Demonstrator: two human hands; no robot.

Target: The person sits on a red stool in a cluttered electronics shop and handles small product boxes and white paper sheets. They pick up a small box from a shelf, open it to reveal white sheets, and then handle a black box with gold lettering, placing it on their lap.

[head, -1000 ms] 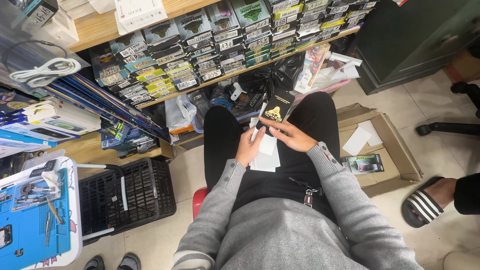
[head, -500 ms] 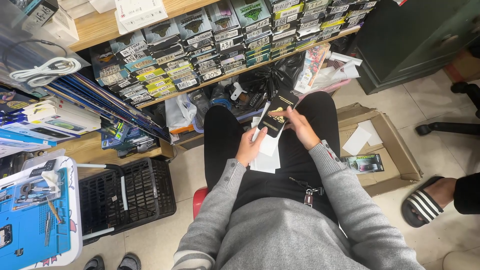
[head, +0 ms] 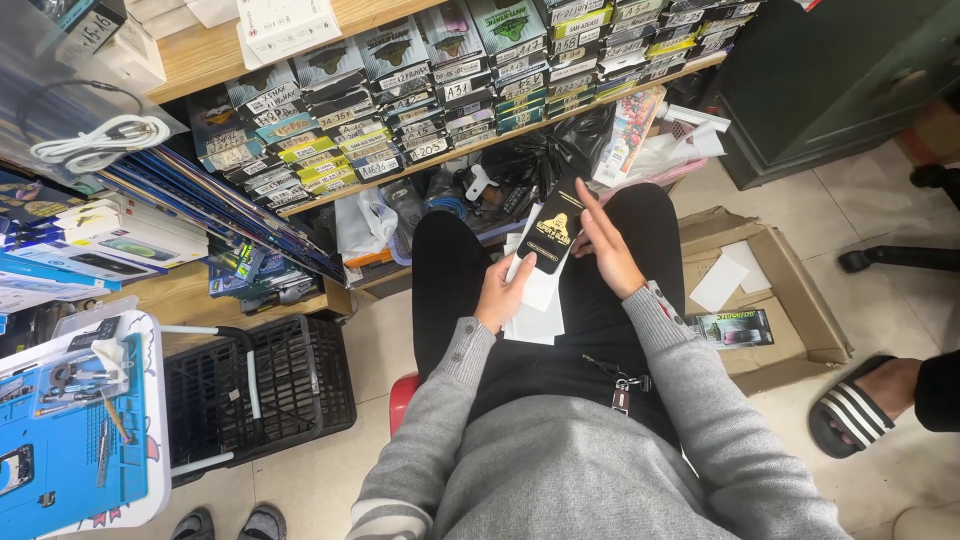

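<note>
I sit with black trousers and a grey sweater, hands over my lap. My left hand [head: 503,290] grips a stack of white flat packets [head: 535,305] by its lower left edge. On top of the stack leans a slim black packet with a gold emblem [head: 556,230]. My right hand [head: 603,245] holds the black packet along its right edge, fingers stretched upward. Both hands hover above my thighs, in front of the lower shelf.
A wooden shelf [head: 200,60] carries rows of small labelled boxes [head: 440,95]. A black plastic basket [head: 255,385] stands at left beside a blue work mat with tools [head: 60,430]. A flattened cardboard box [head: 770,300] lies at right. Another person's sandalled foot [head: 860,405] is near.
My right hand has lifted the black packet up and away from the white stack, fingers now extended. My left hand has stayed on the stack.
</note>
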